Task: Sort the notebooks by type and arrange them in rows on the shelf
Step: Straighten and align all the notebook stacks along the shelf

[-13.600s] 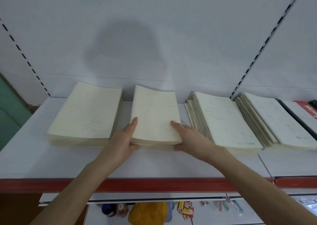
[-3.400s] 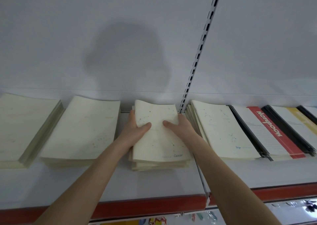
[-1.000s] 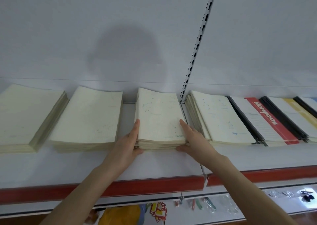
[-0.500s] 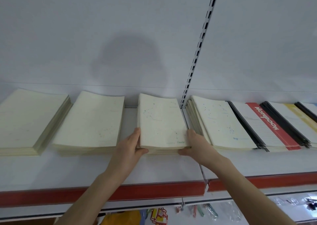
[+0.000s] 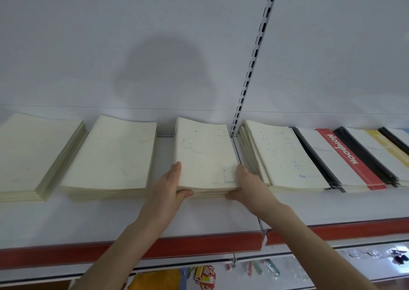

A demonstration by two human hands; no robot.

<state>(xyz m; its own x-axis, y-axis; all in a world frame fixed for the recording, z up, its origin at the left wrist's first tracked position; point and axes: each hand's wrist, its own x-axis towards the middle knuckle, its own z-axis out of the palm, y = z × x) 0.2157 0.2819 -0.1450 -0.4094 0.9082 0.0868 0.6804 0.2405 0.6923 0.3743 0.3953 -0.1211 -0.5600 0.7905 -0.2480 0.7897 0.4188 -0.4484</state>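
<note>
So both hands are working on the cream notebook stack (image 5: 203,154), which is lying flat on the shelf (image 5: 106,219) just left of the slotted upright (image 5: 254,68) in the back panel. The left hand (image 5: 170,190) is gripping the stack's front corner on the side away from the upright. Its fingers (image 5: 176,173) are running up along the side edge and the thumb is hooking across the front edge. The right hand (image 5: 250,185) is doing the mirror thing on the corner nearest the upright. Its fingers (image 5: 242,172) are squeezing in beside the stack and the thumb is tucking against the front edge, low down. The top cover is showing faint speckles and a small blue word near the front.

Just right of the upright, a second speckled stack (image 5: 281,154) is sitting with its lower books fanning out toward the upright. Further right, the red-band notebooks (image 5: 345,159) with black spines are lying next. After them the yellow-band notebooks (image 5: 382,148) are running out of frame.

Left of the upright, past the held stack, a plain cream stack (image 5: 112,157) is lying near it. A thicker cream stack (image 5: 31,154) is sitting at the far left, partly cut off. A red strip (image 5: 199,245) is running along the shelf's front, and whatever's hanging below it is too blurry to tell.
</note>
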